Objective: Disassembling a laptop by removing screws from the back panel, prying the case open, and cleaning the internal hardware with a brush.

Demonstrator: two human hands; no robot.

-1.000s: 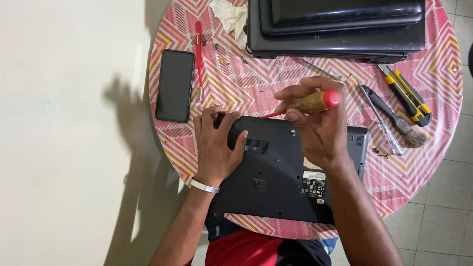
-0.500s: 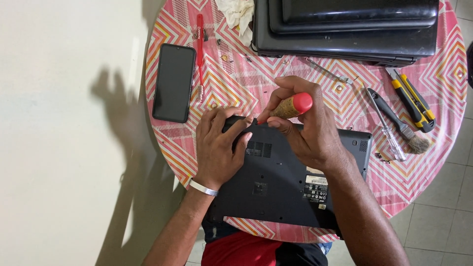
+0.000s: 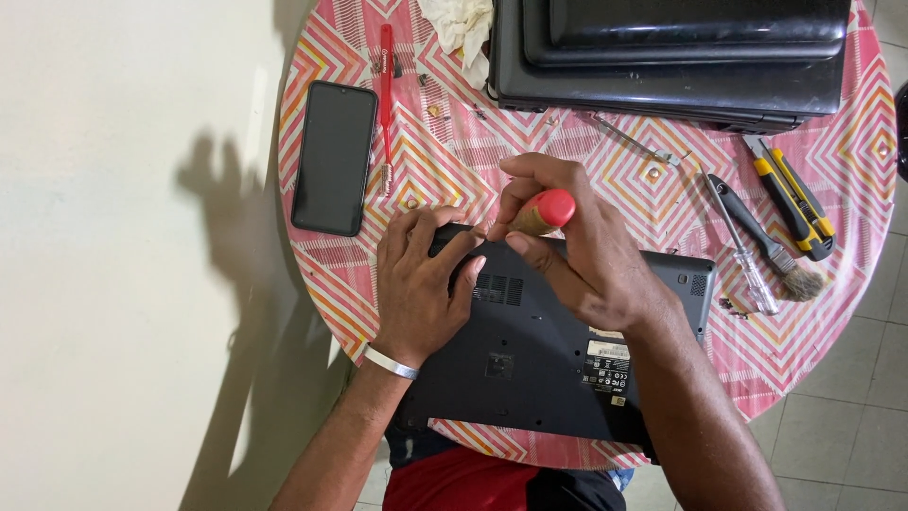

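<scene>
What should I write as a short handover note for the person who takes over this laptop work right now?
Left hand: flat on the upturned black laptop, pressing near its far-left corner.
Right hand: grips a screwdriver with a red-capped handle, tip down at the laptop's far edge.
Round patterned table: phone and red tool at left; loose screws nearby; stacked laptops at the far side; screwdriver, brush and utility knife at right.
Done: some screws appear out.
Left: bottom cover is still on.
</scene>
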